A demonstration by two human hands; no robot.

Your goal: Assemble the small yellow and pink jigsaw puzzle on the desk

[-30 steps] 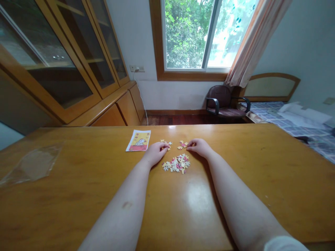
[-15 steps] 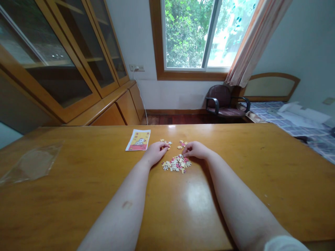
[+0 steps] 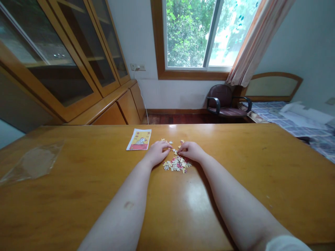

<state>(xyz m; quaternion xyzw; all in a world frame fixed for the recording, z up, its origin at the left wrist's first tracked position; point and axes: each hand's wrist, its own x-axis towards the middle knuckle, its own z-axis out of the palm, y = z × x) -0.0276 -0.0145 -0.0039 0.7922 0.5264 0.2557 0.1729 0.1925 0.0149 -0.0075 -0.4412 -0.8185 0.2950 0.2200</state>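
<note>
A pile of small yellow, red and white jigsaw pieces [image 3: 177, 164] lies on the wooden table [image 3: 78, 174]. A few loose pieces [image 3: 167, 142] sit just beyond it. My left hand [image 3: 157, 152] rests curled at the pile's left, fingertips pinched near a single piece [image 3: 174, 151]. My right hand [image 3: 190, 151] is curled at the pile's right, its fingertips pinched toward that same piece. The two hands almost meet above the pile. A picture card [image 3: 139, 139] with a yellow and red cartoon lies left of my left hand.
A clear plastic bag [image 3: 31, 163] lies flat at the table's left. Glass-fronted wooden cabinets [image 3: 65, 59] stand along the left wall. Beyond the table are a dark armchair [image 3: 222, 103], a window and a bed [image 3: 298, 120] at the right.
My right hand has moved left from the far small group of pieces to the pile's top, meeting my left hand. My left hand has barely shifted.
</note>
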